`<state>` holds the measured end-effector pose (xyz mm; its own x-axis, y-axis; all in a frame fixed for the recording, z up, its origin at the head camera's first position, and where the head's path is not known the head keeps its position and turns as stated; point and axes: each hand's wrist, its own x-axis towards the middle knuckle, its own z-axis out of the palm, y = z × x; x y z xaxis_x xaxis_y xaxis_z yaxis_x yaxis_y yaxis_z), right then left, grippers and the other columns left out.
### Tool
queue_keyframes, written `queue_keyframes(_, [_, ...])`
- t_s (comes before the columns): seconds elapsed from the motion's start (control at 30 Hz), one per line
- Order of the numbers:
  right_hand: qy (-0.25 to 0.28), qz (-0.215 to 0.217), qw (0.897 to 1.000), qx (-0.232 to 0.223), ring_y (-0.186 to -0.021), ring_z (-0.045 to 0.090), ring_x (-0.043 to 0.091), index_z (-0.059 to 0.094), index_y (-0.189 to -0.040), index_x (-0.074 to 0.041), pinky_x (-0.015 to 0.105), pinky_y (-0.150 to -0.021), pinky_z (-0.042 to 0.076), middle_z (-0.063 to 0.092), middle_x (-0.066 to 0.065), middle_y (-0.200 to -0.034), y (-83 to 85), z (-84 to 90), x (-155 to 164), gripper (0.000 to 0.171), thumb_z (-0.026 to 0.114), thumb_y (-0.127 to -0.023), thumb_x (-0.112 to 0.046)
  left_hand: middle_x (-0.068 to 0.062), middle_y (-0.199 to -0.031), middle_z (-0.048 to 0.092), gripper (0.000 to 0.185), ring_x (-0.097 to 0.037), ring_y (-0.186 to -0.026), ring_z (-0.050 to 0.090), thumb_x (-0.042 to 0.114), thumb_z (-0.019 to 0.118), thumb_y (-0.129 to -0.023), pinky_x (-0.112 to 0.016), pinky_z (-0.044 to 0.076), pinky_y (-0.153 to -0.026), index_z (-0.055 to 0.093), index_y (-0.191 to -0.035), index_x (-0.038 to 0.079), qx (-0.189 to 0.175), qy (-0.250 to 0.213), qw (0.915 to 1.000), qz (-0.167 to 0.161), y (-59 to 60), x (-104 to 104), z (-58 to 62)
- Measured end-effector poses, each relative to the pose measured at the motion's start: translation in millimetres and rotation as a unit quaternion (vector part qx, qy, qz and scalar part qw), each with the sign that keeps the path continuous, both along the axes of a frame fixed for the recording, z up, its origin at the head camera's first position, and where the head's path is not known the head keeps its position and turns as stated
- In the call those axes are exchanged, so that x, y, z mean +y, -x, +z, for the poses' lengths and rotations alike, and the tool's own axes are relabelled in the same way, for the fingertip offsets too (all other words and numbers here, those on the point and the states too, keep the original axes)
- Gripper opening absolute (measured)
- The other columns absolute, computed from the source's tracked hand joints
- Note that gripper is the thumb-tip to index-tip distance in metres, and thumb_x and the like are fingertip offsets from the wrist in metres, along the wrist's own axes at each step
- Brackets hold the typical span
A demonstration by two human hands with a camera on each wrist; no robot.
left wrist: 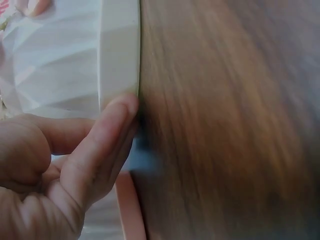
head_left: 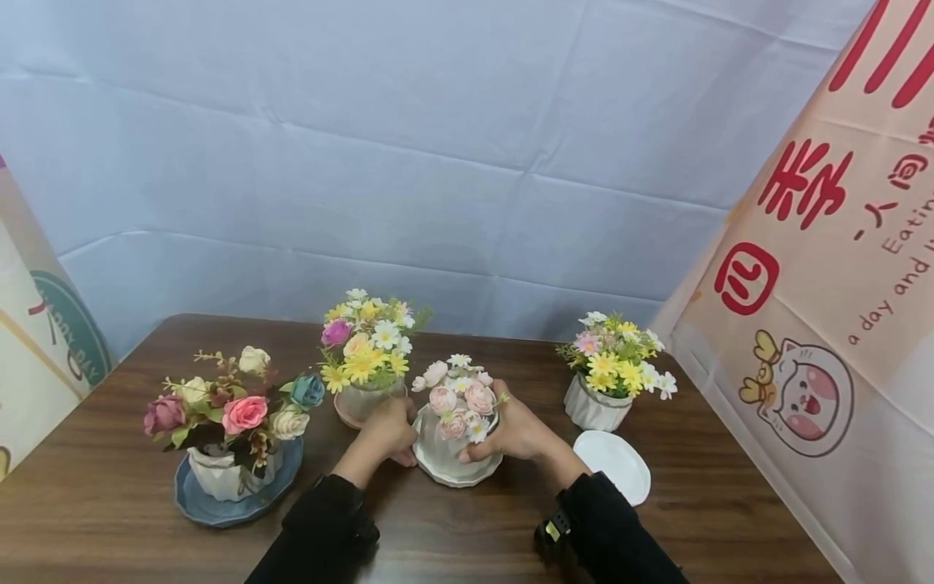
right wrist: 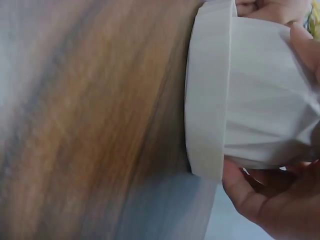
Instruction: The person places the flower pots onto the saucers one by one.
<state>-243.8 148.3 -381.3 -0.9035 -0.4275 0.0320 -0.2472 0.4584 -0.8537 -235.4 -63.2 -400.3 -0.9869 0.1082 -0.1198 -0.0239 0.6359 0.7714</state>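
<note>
Wrist views blurred and close, flowers cut off there, left hand (head_left: 390,434) and right hand (head_left: 514,431) curled around a white pot (head_left: 456,462) of pink flowers (head_left: 458,397), mid-table (head_left: 438,535), on its saucer (right wrist: 206,100)

Your left hand (left wrist: 55,170) cut off by the wrist view's lower and left edges, brown wooden table (left wrist: 225,125) smeared by blur there, faceted white ceramic pot (right wrist: 265,100) cropped at the right wrist view's edge, its pink flowers out of frame.
</note>
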Motion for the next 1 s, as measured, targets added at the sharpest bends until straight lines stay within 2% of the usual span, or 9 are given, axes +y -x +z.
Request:
queue_keyframes(0.13, [0.049,0.010,0.999,-0.020,-0.107,0.050,0.023,0.031,-0.123,-0.001,0.036,-0.096,0.035,0.051,0.015,-0.120,9.6,-3.5,6,0.094,0.090,-0.050,-0.003,-0.014,-0.075,0.053,0.016,-0.017,-0.042,0.057,-0.012,0.054,-0.074,-0.026,0.050,-0.041,0.055,-0.088,-0.005,-0.003,-0.019,0.9998,0.010,3.6,4,1.1])
queue_keyframes(0.27, [0.057,0.019,0.997,-0.038,-0.109,0.048,0.023,0.032,-0.124,-0.003,0.034,-0.096,0.035,0.050,0.013,-0.120,17.7,-4.7,12,0.093,0.090,-0.051,-0.002,-0.017,-0.077,0.055,0.021,-0.021,-0.045,0.060,-0.012,0.055,-0.073,-0.027,0.051,-0.043,0.055,-0.093,-0.007,-0.016,-0.050,0.9985,0.018,6.4,8,0.7])
queue_keyframes(0.37, [0.052,0.032,0.996,-0.059,-0.113,0.046,0.025,0.030,-0.126,-0.003,0.036,-0.096,0.034,0.049,0.015,-0.123,25.1,-4.5,17,0.093,0.089,-0.053,-0.002,-0.015,-0.079,0.056,0.020,-0.022,-0.054,0.062,-0.009,0.059,-0.072,-0.030,0.053,-0.052,0.057,-0.092,-0.006,0.007,-0.010,0.9999,0.012,9.7,9,-0.7])
queue_keyframes(0.5, [0.039,0.025,0.995,-0.088,-0.128,0.031,0.029,0.016,-0.141,0.000,0.041,-0.102,0.028,0.031,0.021,-0.141,34.9,-2.2,20,0.113,0.089,-0.055,-0.005,-0.013,-0.082,0.058,0.020,-0.022,-0.067,0.062,-0.005,0.063,-0.069,-0.029,0.052,-0.067,0.059,-0.088,-0.003,0.044,0.057,0.9973,0.014,15.0,11,-0.6])
queue_keyframes(0.6, [0.031,0.014,0.994,-0.101,-0.135,0.015,0.031,0.002,-0.147,0.000,0.044,-0.107,0.020,0.010,0.023,-0.150,40.5,-1.4,20,0.127,0.089,-0.055,-0.008,-0.015,-0.084,0.057,0.022,-0.021,-0.061,0.062,-0.007,0.061,-0.070,-0.030,0.053,-0.060,0.058,-0.092,-0.004,0.024,0.031,0.9987,0.033,17.6,13,0.2])
queue_keyframes(0.67, [0.029,0.012,0.994,-0.101,-0.136,0.012,0.032,0.000,-0.147,0.000,0.044,-0.108,0.018,0.004,0.023,-0.151,44.2,-2.2,21,0.128,0.089,-0.056,-0.007,-0.017,-0.082,0.057,0.023,-0.019,-0.052,0.062,-0.009,0.058,-0.072,-0.028,0.053,-0.052,0.056,-0.095,-0.006,-0.005,-0.016,0.9988,0.046,18.6,15,-0.1])
queue_keyframes(0.73, [0.025,0.009,0.995,-0.093,-0.136,0.013,0.033,0.002,-0.147,0.000,0.045,-0.107,0.019,0.006,0.024,-0.150,47.8,-3.2,22,0.126,0.088,-0.056,-0.007,-0.018,-0.077,0.057,0.024,-0.018,-0.045,0.060,-0.011,0.055,-0.074,-0.026,0.052,-0.045,0.055,-0.098,-0.008,-0.029,-0.063,0.9960,0.057,19.8,18,-0.8])
queue_keyframes(0.83, [0.008,0.000,0.997,-0.081,-0.135,0.014,0.032,0.005,-0.147,-0.001,0.046,-0.106,0.021,0.011,0.023,-0.150,52.1,-4.1,24,0.123,0.089,-0.056,-0.009,-0.018,-0.070,0.055,0.024,-0.016,-0.041,0.058,-0.013,0.053,-0.076,-0.025,0.051,-0.043,0.053,-0.100,-0.009,-0.048,-0.109,0.9902,0.073,22.0,21,-1.6])
queue_keyframes(1.0, [-0.006,-0.007,0.997,-0.083,-0.136,0.014,0.032,0.010,-0.147,-0.004,0.048,-0.106,0.020,0.014,0.021,-0.150,56.8,-3.0,29,0.119,0.088,-0.058,-0.013,-0.019,-0.068,0.055,0.025,-0.017,-0.041,0.057,-0.015,0.051,-0.077,-0.027,0.052,-0.044,0.052,-0.102,-0.012,-0.045,-0.138,0.9852,0.090,25.8,28,-3.9])
